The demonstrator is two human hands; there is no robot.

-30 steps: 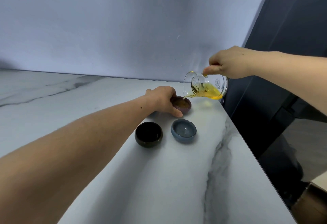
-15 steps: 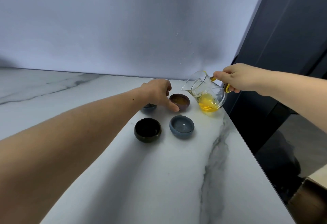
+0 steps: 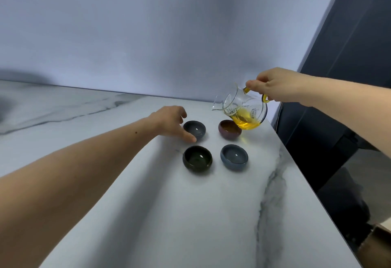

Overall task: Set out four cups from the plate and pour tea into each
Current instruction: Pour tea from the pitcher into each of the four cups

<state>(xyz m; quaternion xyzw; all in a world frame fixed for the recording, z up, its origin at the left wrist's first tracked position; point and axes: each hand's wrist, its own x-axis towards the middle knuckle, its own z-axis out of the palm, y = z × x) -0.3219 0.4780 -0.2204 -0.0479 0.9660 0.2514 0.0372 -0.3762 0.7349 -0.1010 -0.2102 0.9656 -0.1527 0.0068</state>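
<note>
Glass pitcher [image 3: 243, 109]: amber tea, tilted above brown cup [image 3: 230, 129]
Right hand [image 3: 273, 85]: fingers pinch its handle
Left hand [image 3: 171, 122]: fingers loosely spread, empty, touching grey cup [image 3: 194, 129]

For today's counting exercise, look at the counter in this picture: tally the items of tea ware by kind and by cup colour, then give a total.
Grey cup: 1
Brown cup: 1
Dark green cup: 1
Blue cup: 1
Glass pitcher with yellow tea, held in the right hand: 1
Total: 5
</note>
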